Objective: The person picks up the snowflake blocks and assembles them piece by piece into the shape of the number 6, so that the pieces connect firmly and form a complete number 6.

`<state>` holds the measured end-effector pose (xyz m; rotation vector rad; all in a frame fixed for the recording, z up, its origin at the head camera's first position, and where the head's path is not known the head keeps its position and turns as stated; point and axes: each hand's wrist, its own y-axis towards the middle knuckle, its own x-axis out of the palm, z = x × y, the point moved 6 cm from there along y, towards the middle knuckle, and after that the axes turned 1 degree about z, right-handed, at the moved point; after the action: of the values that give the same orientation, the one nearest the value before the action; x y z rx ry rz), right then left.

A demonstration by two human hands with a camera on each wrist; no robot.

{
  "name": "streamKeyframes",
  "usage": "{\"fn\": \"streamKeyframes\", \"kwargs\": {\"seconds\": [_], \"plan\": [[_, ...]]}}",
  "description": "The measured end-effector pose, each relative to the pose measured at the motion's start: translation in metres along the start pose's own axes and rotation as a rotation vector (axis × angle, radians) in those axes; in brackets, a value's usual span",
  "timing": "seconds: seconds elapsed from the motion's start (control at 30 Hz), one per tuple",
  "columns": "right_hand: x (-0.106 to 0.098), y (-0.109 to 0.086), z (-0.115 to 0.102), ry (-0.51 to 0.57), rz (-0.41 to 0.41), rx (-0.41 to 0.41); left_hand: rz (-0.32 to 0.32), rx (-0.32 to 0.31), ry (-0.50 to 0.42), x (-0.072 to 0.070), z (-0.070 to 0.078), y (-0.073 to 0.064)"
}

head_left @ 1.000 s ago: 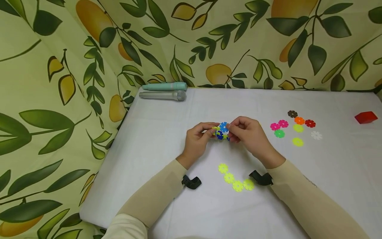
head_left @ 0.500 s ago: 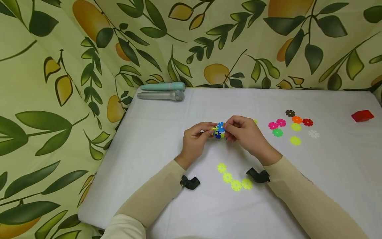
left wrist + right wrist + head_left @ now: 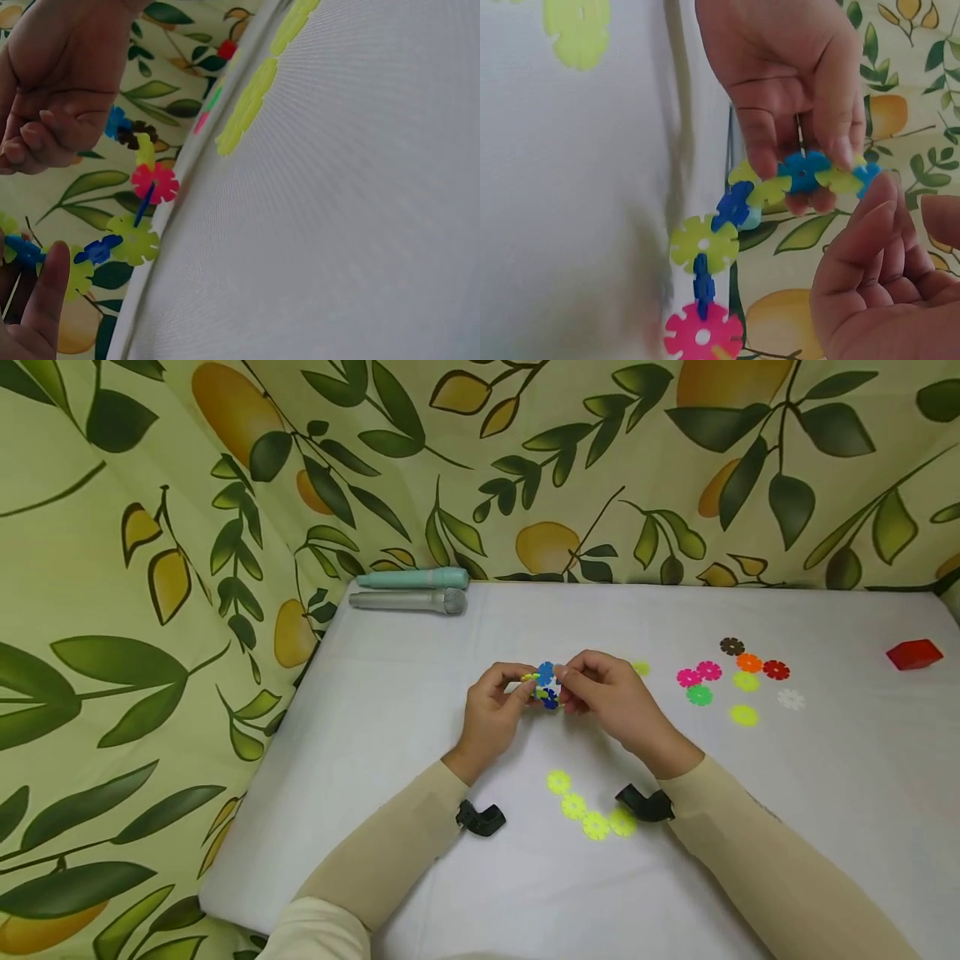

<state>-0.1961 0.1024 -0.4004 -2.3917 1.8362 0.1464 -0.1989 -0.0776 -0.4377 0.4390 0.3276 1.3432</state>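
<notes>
Both hands hold a chain of slotted flower-shaped discs above the table. My left hand (image 3: 491,714) pinches it among yellow and light blue discs (image 3: 802,172); the light blue disc (image 3: 546,673) stands up between the hands. My right hand (image 3: 618,706) has thumb and forefinger together at that disc's right side, its fingertips (image 3: 885,187) right at the chain's end. From there hang dark blue discs (image 3: 703,286), yellow ones (image 3: 703,244) and a pink disc (image 3: 155,184). A brown disc (image 3: 137,140) shows just under the right hand in the left wrist view. The fingers hide part of the chain.
Several yellow discs (image 3: 574,806) lie in a curve on the white table (image 3: 375,735) in front. Loose discs, including a green one (image 3: 700,695) and a white one (image 3: 791,698), lie right. Two microphones (image 3: 408,601) lie back left; a red block (image 3: 914,654) sits far right.
My right hand has moved slightly left, closer to the left hand. The light blue disc has turned, and a yellow disc behind the right hand has come into sight.
</notes>
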Motion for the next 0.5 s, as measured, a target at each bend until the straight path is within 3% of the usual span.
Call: {"fn": "streamKeyframes", "kwargs": {"seconds": [0.13,0.3,0.5], "plan": [[-0.006,-0.009,0.002,-0.052,-0.024,-0.01,-0.012,-0.017,-0.007,-0.001,-0.003,0.0],[-0.01,-0.023,0.011,-0.105,-0.14,-0.047,-0.033,-0.017,-0.006,0.0,-0.005,0.001],[-0.004,-0.04,0.029,-0.218,-0.274,-0.079,0.015,-0.03,-0.015,-0.002,-0.007,0.001]]}}
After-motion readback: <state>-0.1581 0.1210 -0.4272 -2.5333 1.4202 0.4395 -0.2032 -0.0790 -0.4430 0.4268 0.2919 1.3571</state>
